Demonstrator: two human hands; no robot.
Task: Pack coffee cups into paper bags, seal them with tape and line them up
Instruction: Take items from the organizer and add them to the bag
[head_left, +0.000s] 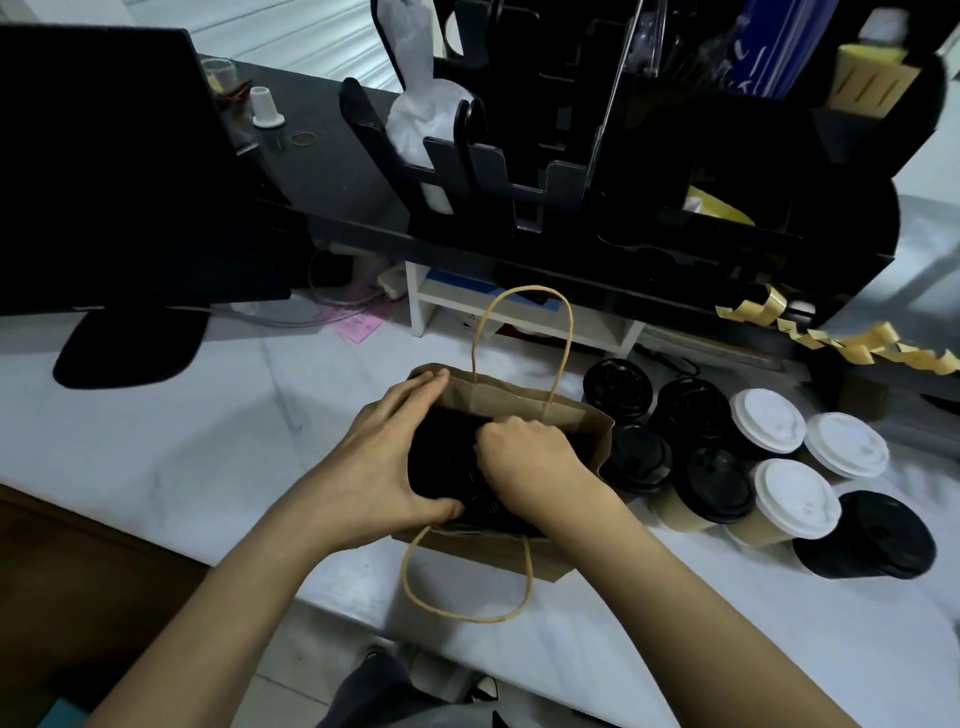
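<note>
Both grips work inside the open paper bag (519, 402) standing on the desk (182, 441).

Left hand (384, 467) clasps a dark item at the bag's mouth; right hand (524, 452) is curled inside, its hold hidden. Forcing could tear the bag or tip it into the lidded coffee cups (748, 457) just beside.

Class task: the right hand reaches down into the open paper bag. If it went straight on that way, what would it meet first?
Probably the black cup lids inside the paper bag; the right hand seems nearly on them, though depth is unclear.
</note>
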